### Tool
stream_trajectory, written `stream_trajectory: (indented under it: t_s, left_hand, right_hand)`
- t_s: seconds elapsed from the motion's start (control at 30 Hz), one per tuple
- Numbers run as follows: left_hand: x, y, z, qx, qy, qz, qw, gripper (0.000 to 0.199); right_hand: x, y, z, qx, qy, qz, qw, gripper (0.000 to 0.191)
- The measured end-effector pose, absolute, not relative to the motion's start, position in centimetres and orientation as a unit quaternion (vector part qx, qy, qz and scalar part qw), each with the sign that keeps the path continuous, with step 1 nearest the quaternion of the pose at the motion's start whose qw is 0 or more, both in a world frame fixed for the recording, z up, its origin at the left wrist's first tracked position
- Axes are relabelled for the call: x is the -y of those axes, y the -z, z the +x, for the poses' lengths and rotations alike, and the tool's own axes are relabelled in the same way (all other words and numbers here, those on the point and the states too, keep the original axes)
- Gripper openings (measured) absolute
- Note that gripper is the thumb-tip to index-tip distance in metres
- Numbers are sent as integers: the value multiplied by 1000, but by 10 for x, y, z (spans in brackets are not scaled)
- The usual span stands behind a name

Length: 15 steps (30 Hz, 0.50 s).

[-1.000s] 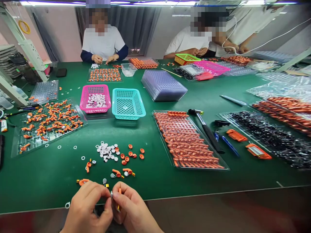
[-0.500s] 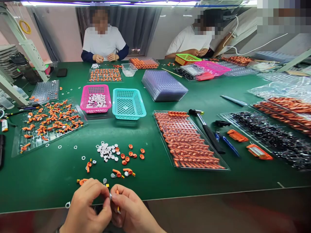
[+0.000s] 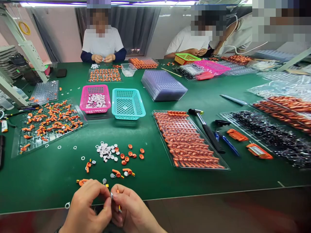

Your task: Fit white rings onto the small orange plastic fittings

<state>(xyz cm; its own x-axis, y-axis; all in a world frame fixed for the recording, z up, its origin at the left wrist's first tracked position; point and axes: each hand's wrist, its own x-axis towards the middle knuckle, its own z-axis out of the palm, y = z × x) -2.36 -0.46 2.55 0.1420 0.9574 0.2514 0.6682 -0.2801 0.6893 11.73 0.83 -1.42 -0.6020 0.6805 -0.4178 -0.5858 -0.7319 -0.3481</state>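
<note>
At the table's front edge my left hand (image 3: 88, 207) pinches a small silvery disc (image 3: 111, 195) between thumb and index finger. Touching the same disc from the right, my right hand (image 3: 132, 205) is closed around a small orange part (image 3: 118, 192) with a yellow end below. Just beyond my fingers lie orange curved pieces (image 3: 117, 173) with round discs attached. Farther up sit a pile of white discs (image 3: 106, 150) and several orange caps (image 3: 126, 158). A white ring (image 3: 67, 205) rests left of my left hand.
Pink basket (image 3: 95, 110) and turquoise basket (image 3: 128, 114) stand mid-table. A tray of orange parts (image 3: 189, 142), a hammer (image 3: 209, 134) and black parts (image 3: 267, 132) lie right; a loaded tray (image 3: 51, 121) lies left. Several people sit opposite.
Both my hands keep nearly the same pose, with the disc tilted slightly differently. Across the table, a person's hands have come closer together, and another person at the right shows more.
</note>
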Motion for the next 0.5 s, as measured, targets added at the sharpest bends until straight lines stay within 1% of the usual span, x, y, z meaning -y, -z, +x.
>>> stream_trajectory:
  t_s: [0.5]
  left_hand:
    - [8,-21,-27,-543,-344,738,205,15]
  right_hand:
    - [-7,14,116,115,-868,-318,363,45]
